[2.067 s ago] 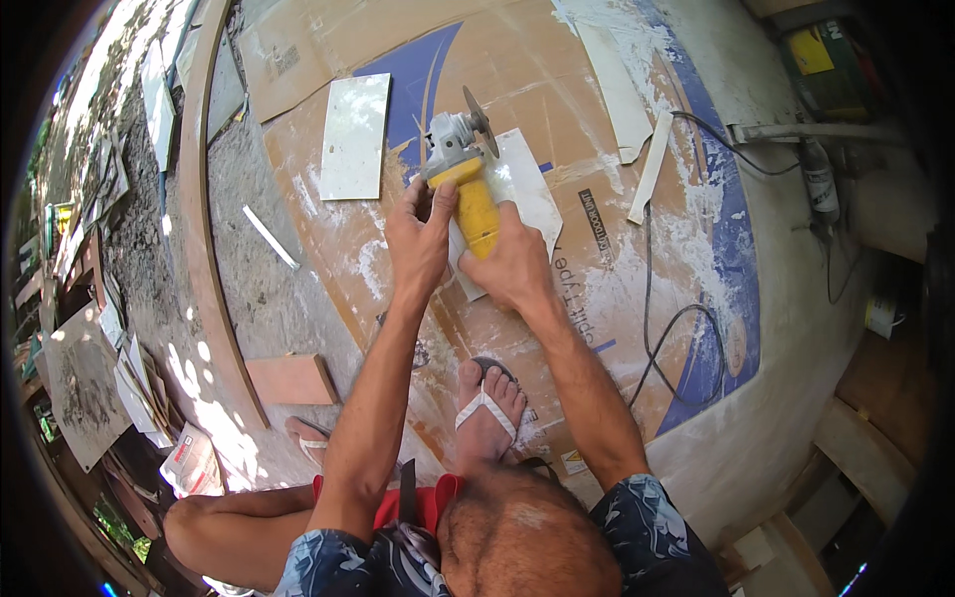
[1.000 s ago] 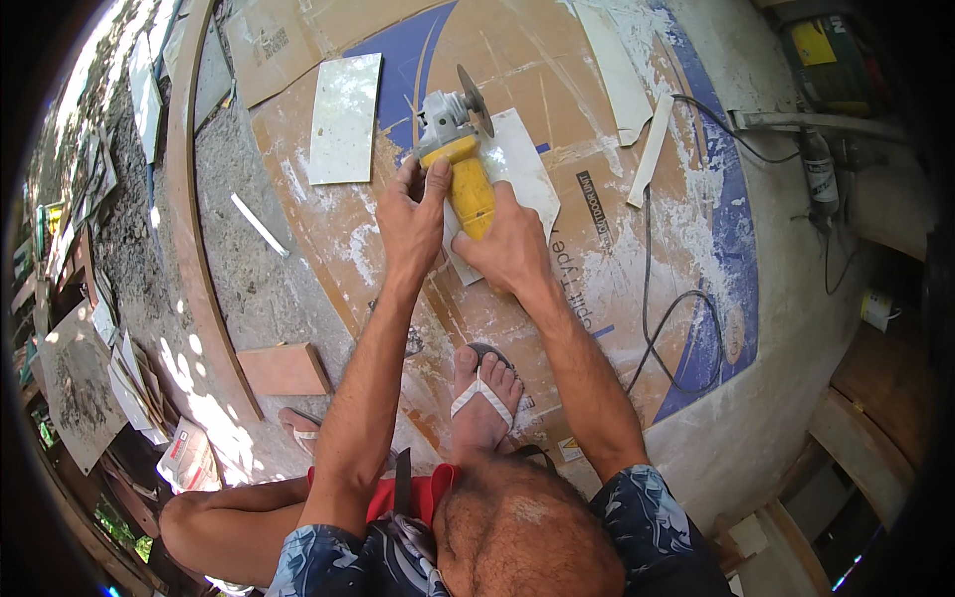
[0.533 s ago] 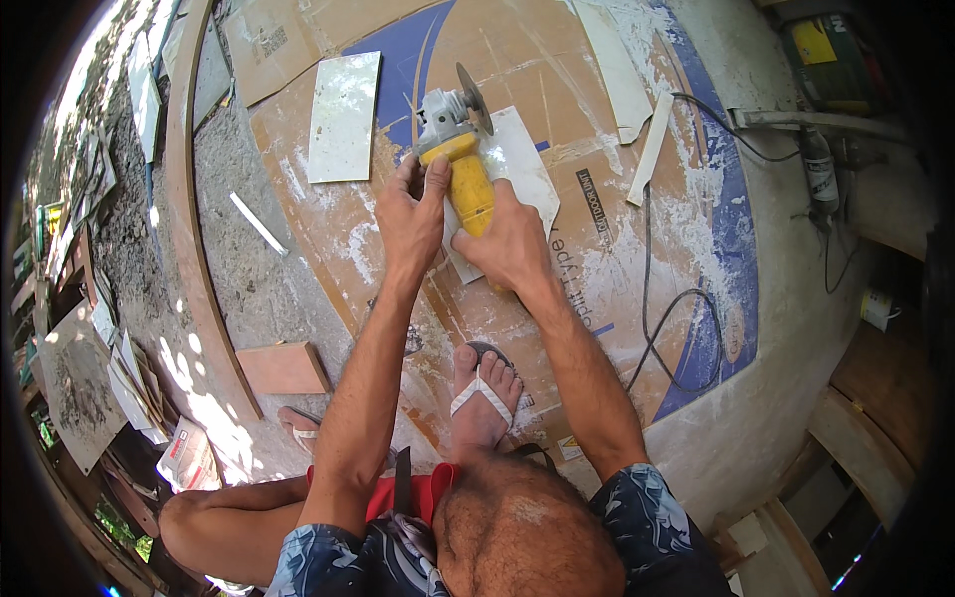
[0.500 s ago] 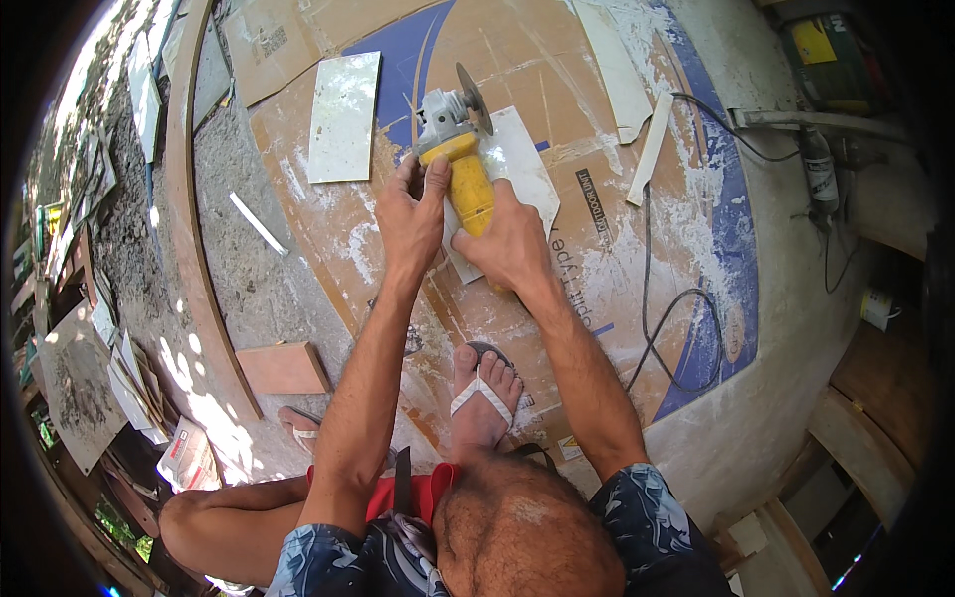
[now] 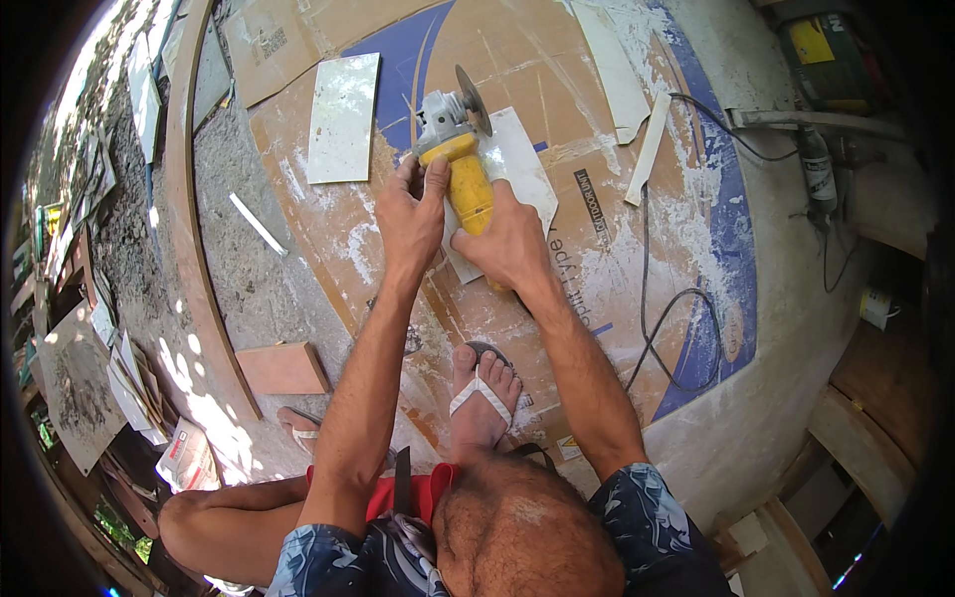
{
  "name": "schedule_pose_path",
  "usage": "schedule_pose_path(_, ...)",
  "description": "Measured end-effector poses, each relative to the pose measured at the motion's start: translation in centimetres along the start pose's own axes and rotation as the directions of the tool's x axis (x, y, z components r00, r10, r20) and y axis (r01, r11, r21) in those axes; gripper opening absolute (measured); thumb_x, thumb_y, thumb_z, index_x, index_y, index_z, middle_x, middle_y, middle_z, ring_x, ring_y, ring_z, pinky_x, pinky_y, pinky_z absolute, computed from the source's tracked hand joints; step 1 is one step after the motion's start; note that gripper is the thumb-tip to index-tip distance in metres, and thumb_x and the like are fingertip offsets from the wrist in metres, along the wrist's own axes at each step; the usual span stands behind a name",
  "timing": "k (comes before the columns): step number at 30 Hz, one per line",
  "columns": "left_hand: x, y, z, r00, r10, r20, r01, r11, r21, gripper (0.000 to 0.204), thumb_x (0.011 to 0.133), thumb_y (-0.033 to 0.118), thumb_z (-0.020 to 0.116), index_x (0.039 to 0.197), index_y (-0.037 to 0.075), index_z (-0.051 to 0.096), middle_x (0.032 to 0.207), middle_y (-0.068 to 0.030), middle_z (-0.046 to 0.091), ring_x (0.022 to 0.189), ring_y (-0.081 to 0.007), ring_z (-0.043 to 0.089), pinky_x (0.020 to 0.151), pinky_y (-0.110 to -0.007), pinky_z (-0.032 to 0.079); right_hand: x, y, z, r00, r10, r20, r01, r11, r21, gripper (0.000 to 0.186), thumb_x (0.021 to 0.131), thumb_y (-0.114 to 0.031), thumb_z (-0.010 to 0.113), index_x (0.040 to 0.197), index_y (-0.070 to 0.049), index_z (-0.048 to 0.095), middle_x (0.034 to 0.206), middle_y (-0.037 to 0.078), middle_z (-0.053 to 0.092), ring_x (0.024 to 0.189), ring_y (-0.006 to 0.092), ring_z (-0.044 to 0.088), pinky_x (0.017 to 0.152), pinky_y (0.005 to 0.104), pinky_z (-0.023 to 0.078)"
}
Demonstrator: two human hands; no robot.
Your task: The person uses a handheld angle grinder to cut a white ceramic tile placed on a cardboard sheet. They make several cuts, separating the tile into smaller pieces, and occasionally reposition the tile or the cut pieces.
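Note:
A yellow angle grinder [image 5: 460, 149] with a grey head and a round cutting disc lies over a white tile [image 5: 517, 159] on dusty cardboard [image 5: 617, 259]. My right hand [image 5: 509, 241] grips the yellow body from behind. My left hand [image 5: 410, 209] holds the front of the body, just behind the grey head. The disc stands upright at the tile's far edge. My foot in a white-strapped sandal [image 5: 479, 390] rests on the cardboard below my hands.
A second white tile [image 5: 343, 117] lies to the left. White offcut strips [image 5: 647, 149] and a black power cord [image 5: 662, 328] lie to the right. A thin white sliver [image 5: 257, 223] and a reddish board [image 5: 283, 368] sit on the concrete at left.
Both hands and the grinder have moved slightly away from me across the tile, then held still for the last half second.

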State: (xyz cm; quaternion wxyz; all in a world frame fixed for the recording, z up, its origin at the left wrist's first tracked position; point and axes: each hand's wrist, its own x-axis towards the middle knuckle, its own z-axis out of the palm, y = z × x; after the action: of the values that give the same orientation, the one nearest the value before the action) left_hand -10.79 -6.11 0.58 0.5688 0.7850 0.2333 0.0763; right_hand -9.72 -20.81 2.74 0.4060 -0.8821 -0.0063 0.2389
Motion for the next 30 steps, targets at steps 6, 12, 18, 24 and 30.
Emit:
schedule_pose_path(6,0.4,-1.0,0.0,0.999,0.018,0.029,-0.018,1.000,-0.006,0.061,0.108,0.045,0.074,0.134,-0.010,0.070,0.102,-0.0138,0.079,0.093,-0.0165,0.073,0.083,-0.034,0.059,-0.1,-0.1,-0.1,1.000,0.010,-0.001,-0.010,1.000,-0.008,0.061,0.075,-0.024,0.084,0.117,0.010,0.056,0.096,0.038,0.075,0.095,0.0551,0.076,0.086,0.0564,0.062)
schedule_pose_path(12,0.2,-0.8,-0.1,0.998,0.005,0.067,-0.006,1.000,0.009,0.070,0.108,0.044,0.074,0.147,-0.013,0.061,0.109,-0.0177,0.080,0.098,-0.0191,0.075,0.086,-0.034,0.060,-0.3,0.2,-0.1,1.000,0.029,0.005,-0.029,1.000,-0.007,0.061,0.075,-0.024,0.084,0.117,0.010,0.056,0.096,0.038,0.075,0.095,0.0549,0.076,0.086,0.0561,0.063)
schedule_pose_path(18,0.2,-1.5,-0.1,0.999,0.040,0.035,-0.040,0.999,-0.021,0.070,0.108,0.041,0.075,0.149,-0.013,0.060,0.109,-0.0194,0.080,0.097,-0.0208,0.076,0.087,-0.036,0.060,-0.6,0.1,0.0,1.000,0.017,0.004,-0.017,1.000,-0.006,0.061,0.075,-0.025,0.085,0.117,0.010,0.057,0.096,0.038,0.075,0.095,0.0546,0.076,0.086,0.0559,0.063)
schedule_pose_path(24,-0.3,-0.4,-0.6,0.993,-0.039,0.109,0.036,0.999,0.032,0.060,0.111,0.038,0.072,0.149,-0.008,0.063,0.120,-0.0162,0.078,0.108,-0.0180,0.072,0.097,-0.035,0.057,-0.9,0.2,-0.3,1.000,0.027,0.015,-0.026,0.999,-0.030,0.062,0.075,-0.025,0.086,0.117,0.010,0.057,0.097,0.038,0.075,0.096,0.0546,0.076,0.087,0.0560,0.063)
schedule_pose_path(30,-0.8,-0.1,-0.4,0.999,-0.030,0.040,0.026,0.995,0.092,0.058,0.110,0.040,0.073,0.144,-0.007,0.067,0.117,-0.0169,0.079,0.106,-0.0192,0.072,0.096,-0.036,0.057,-1.2,0.2,-0.3,0.999,0.033,0.019,-0.033,0.999,-0.018,0.061,0.076,-0.026,0.085,0.118,0.009,0.057,0.098,0.038,0.075,0.097,0.0551,0.076,0.087,0.0564,0.062)
